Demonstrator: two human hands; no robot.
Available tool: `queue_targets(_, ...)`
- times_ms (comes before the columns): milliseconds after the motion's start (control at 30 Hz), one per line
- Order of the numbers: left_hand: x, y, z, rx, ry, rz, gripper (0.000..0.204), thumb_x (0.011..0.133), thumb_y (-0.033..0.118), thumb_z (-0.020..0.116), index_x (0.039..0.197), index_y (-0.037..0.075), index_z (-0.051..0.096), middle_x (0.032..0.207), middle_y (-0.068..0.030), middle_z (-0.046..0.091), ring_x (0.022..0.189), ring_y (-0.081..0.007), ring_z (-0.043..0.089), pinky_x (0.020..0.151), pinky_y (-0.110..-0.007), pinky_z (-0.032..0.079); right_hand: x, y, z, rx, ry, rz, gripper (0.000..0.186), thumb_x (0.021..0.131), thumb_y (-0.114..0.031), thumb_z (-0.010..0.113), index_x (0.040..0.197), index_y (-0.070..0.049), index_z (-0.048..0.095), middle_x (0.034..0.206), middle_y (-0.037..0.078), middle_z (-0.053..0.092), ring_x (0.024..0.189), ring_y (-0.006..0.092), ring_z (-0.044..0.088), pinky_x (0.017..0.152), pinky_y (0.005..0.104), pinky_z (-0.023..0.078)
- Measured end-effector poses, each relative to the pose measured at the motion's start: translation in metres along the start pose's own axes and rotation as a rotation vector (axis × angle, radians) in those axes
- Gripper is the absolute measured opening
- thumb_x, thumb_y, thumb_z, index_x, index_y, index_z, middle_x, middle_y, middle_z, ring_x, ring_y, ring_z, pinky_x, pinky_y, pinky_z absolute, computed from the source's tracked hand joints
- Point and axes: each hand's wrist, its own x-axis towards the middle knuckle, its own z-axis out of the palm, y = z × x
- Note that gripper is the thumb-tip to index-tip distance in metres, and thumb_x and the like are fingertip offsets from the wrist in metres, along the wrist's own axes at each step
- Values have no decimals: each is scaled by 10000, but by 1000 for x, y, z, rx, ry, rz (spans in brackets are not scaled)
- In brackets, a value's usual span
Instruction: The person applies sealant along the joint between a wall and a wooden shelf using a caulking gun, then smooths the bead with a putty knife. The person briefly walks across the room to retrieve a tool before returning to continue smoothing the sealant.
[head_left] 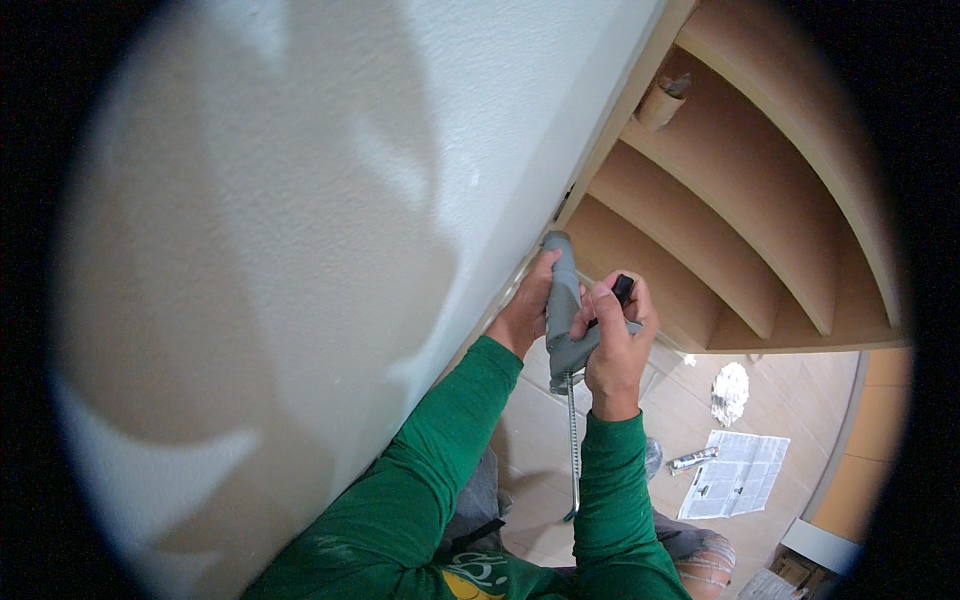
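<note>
A grey caulking gun point(563, 305) is held between my hands, its front end up against the seam where the wall meets the wooden shelf unit. My left hand point(527, 308) is closed around the front of its barrel. Around the grip at the rear is my right hand point(620, 345), with fingers bent. A black piece point(623, 289) sticks up between the right thumb and fingers; whether it belongs to the gun I cannot tell. The gun's toothed metal rod point(574, 450) runs back toward me between my forearms. Its nozzle tip is not clearly visible.
The white textured wall point(330, 200) fills the left. On the right stands the curved shelf unit point(745, 210), with a tan cup-like container point(660, 104) on one shelf. Crumpled white paper point(730, 393), a spread newspaper point(750, 472) and a printed tube point(692, 460) lie on the tiled floor.
</note>
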Motion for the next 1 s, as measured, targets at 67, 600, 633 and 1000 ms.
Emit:
queue_targets(67,3,-2,-8,14,47,44,608,1021,565,308,974,53,633,739,-45,641,582,-160,607,526,-314,519,0,1,5,5,17,-41,137,930,-123,608,894,-25,517,659,6,529,540,89,531,499,248,406)
queue_targets(600,-10,9,13,57,111,34,516,1021,526,365,894,80,592,697,-43,605,565,-185,594,528,-338,510,-1,-6,5,-38,44,-72,127,937,-96,598,870,-30,512,646,-2,523,514,77,514,479,232,383)
queue_targets(633,-12,11,13,61,94,18,512,1022,523,370,897,79,593,701,-44,607,574,-186,597,538,-339,513,-1,-6,5,-38,46,-69,126,936,-96,597,870,-30,512,645,-2,524,514,78,514,480,231,383)
queue_targets(1000,-21,17,26,58,86,82,498,1020,510,397,944,56,587,737,-70,613,633,-192,615,596,-333,529,-1,-18,10,-33,55,-65,103,924,-78,585,874,-25,512,615,-2,522,507,74,513,476,231,378)
